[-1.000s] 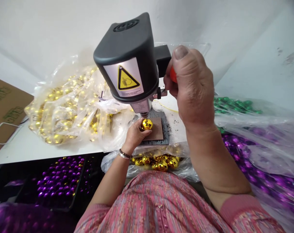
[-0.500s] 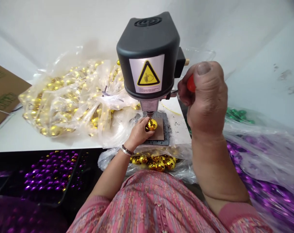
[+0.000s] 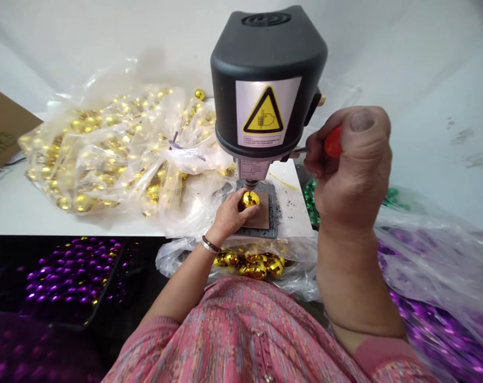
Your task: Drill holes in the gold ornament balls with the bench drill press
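A black drill press (image 3: 269,53) with a yellow hand-warning label stands over the table in front of me. My left hand (image 3: 230,213) pinches a shiny gold faceted ball (image 3: 251,200) on a brown board (image 3: 260,217), right under the chuck (image 3: 250,184). The bit seems to meet the top of the ball; whether it has entered I cannot tell. On the right, my right hand (image 3: 351,159) is wrapped round the red knob (image 3: 333,142) of the press's feed lever. The board lies on the grey metal base (image 3: 274,207), with dark shavings around it.
Clear plastic bags of gold balls (image 3: 101,149) cover the table's left part. An open bag of gold balls (image 3: 261,265) lies between me and the table. Purple balls (image 3: 72,276) fill a dark tray lower left; bagged purple balls (image 3: 436,330) and green ones (image 3: 311,205) are at right.
The view has shifted, so the press head appears larger and further right. My right hand still grips the knob and my left hand still holds the gold ball, its fingers slightly shifted.
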Motion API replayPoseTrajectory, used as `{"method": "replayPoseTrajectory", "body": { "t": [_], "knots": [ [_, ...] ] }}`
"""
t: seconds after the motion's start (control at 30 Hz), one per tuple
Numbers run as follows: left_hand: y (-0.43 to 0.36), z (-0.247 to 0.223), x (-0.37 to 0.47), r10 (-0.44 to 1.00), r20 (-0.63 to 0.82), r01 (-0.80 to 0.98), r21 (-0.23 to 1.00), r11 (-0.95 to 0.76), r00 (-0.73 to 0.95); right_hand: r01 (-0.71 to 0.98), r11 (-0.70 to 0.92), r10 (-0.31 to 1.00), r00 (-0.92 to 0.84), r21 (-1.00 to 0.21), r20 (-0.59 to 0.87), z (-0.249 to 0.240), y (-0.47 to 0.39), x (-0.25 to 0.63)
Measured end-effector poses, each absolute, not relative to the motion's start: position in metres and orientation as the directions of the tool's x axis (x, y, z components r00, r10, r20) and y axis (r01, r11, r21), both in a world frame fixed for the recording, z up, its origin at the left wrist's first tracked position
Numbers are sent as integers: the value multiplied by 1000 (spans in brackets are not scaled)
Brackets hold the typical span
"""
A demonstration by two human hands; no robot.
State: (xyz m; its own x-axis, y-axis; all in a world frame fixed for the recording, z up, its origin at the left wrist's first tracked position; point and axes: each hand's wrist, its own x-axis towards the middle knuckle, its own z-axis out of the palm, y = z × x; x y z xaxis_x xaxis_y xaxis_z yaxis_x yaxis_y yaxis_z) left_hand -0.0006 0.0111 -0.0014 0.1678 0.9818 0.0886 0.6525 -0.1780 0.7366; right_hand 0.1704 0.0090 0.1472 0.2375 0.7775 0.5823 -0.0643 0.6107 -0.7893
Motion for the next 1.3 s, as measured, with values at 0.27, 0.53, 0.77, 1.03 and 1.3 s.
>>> {"method": "replayPoseTrajectory", "body": {
  "t": [0.27, 0.53, 0.77, 1.03, 1.3],
  "knots": [
    [9, -4, -5, 982, 57, 585, 797, -153, 179, -29, 617, 774, 202, -786, 600, 147, 3, 175],
    [8, 2, -5, 984, 14, 625, 771, -123, 176, 127, 615, 762, 161, -778, 628, 130, -13, 183],
    [10, -2, -6, 983, 7, 590, 799, -117, 185, 247, 590, 758, 157, -769, 633, 123, -22, 183],
    [11, -4, -7, 980, 10, 562, 818, -124, 201, 319, 637, 715, 94, -702, 692, 111, -22, 187],
    [12, 0, -8, 971, 19, 525, 839, -146, 239, 296, 730, 630, 59, -616, 774, 94, -17, 189]
  ]
}}
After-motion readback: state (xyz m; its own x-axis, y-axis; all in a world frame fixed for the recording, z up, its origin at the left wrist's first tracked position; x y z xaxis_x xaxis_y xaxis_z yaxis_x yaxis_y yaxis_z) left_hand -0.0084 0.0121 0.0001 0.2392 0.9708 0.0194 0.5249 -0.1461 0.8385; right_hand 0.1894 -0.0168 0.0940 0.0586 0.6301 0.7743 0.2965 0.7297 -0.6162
